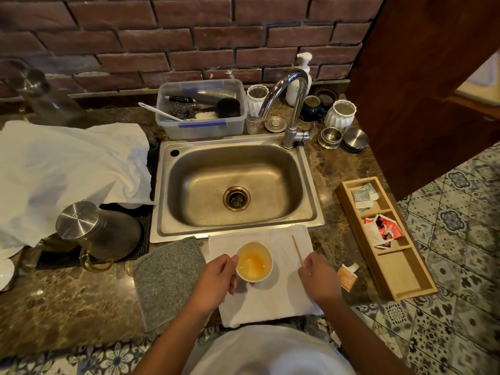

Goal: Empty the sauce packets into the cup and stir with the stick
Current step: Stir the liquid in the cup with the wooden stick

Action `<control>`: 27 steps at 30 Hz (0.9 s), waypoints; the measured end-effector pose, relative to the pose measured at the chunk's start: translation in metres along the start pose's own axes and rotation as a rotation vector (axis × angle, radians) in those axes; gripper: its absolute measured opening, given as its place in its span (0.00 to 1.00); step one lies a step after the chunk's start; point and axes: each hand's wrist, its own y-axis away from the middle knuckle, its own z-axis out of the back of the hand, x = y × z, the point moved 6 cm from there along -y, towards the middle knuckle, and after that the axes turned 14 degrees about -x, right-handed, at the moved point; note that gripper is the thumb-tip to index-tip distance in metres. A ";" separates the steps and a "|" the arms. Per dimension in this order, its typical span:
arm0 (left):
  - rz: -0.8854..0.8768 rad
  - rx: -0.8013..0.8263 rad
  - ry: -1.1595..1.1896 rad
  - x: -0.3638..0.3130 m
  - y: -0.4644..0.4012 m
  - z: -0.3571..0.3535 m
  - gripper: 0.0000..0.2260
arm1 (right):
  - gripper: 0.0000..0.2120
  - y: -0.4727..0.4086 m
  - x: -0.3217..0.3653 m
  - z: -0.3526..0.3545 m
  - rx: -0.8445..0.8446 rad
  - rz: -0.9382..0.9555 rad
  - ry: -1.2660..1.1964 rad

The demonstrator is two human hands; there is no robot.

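A: Nearest to us, what are our hands doing?

B: Our left hand [216, 277] is curling round the side of the cup [253, 261], thumb up by the rim. Our right hand [319, 277] is pinching the low end of the stick [297, 250], whose far end is pointing away toward the sink [311, 212], well outside the cup.

A: And the cup itself?

B: It is standing upright on the white cloth [270, 301], with a shallow pool of orange sauce in the bottom. We are judging it light and thin-walled, so we are bracing it low on the wall and not squeezing, or it may buckle or skid on the cloth.

A: The stick?

B: Thin, stiff, probably wood; it looks easy to snap, so we are holding it near one end and would be stirring gently.

A: Packets?

B: One orange packet [347, 277] is lying just right of the cloth, seemingly torn. Farther off, red packets [382, 230] are sitting in the middle compartment of the tray [405, 290], grey ones [364, 196] in the far compartment. They look limp and slick; we would be pinching them by a corner.
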 end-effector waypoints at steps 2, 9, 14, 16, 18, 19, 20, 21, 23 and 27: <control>-0.004 0.003 -0.009 0.001 -0.001 0.000 0.19 | 0.05 0.001 0.010 0.006 0.031 0.005 -0.134; -0.027 -0.006 -0.021 0.001 0.000 0.000 0.20 | 0.12 0.016 0.078 0.046 0.136 -0.017 -0.706; -0.028 -0.004 -0.022 0.003 -0.002 0.000 0.19 | 0.11 0.026 0.112 0.061 0.260 -0.014 -0.839; -0.034 0.002 -0.014 0.003 -0.003 -0.001 0.19 | 0.15 0.032 0.120 0.062 0.384 0.011 -0.877; -0.040 0.005 -0.004 0.004 -0.004 -0.001 0.19 | 0.22 0.038 0.125 0.062 0.481 0.026 -0.896; -0.043 0.007 0.004 0.004 -0.005 -0.001 0.19 | 0.23 0.041 0.126 0.062 0.506 0.026 -0.901; -0.048 0.010 0.010 0.004 -0.005 -0.001 0.19 | 0.23 0.043 0.127 0.062 0.514 0.024 -0.913; -0.053 0.012 0.013 0.004 -0.005 -0.001 0.19 | 0.22 0.044 0.128 0.062 0.508 0.016 -0.932; -0.058 0.013 0.003 0.005 -0.005 -0.002 0.19 | 0.20 0.046 0.128 0.061 0.469 0.011 -0.953; -0.062 0.020 0.041 0.007 -0.007 -0.003 0.19 | 0.19 0.047 0.131 0.060 0.433 0.005 -1.009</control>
